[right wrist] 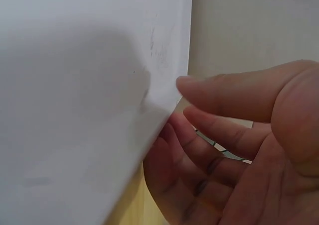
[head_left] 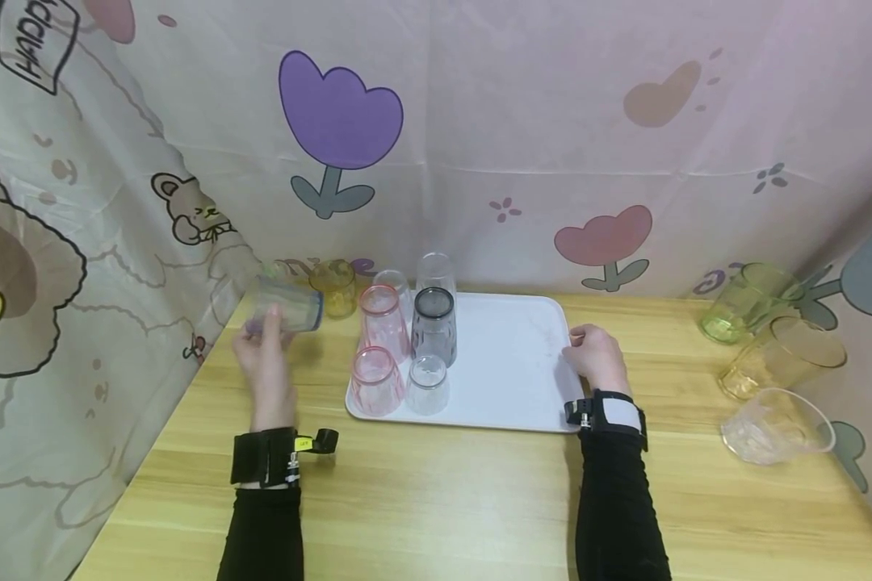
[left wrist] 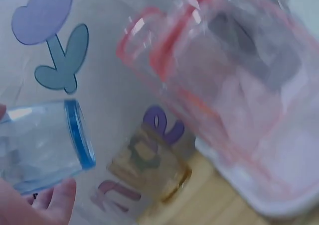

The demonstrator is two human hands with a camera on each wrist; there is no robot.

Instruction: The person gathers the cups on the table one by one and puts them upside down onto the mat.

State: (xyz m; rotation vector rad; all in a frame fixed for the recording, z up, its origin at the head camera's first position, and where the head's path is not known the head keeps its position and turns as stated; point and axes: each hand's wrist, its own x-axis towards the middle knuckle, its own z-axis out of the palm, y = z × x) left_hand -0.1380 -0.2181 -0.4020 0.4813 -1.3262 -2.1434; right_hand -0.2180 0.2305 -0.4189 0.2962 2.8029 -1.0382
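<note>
Pale cloth printed with cartoon flowers [head_left: 472, 105] hangs behind a light wood-grain surface [head_left: 450, 508]. From the head view, the left hand [head_left: 267, 347] holds a clear, blue-banded glass tumbler [head_left: 285, 307] tipped on its side, left of a white rectangular tray with rounded corners [head_left: 512, 363]. Two pink-tinted glass tumblers [head_left: 378, 383], a smoky grey glass tumbler [head_left: 436, 331] and a small clear glass [head_left: 428, 387] stand on the tray's left part; a ribbed yellow glass [head_left: 340, 282] is behind the held tumbler. At the right edge, the right hand [head_left: 597, 359] grips the tray. Beyond it are a green-tinted glass [head_left: 756, 294], an amber-tinted glass [head_left: 777, 359] and a clear rounded glass [head_left: 770, 428].

Through the left wrist view, the tumbler's body looks smooth and transparent, its blue band pointing away from the palm. Fingers lie along the lower side, spread about as wide as the body; slick glass probably calls for an even, light hold, kept clear of the pink pair.

Over in the right wrist view, the thumb meets the tray's raised rim while the other fingers curl at its outer side. Steady, gentle pressure there should keep the smooth, faintly scuffed tray from sliding.
</note>
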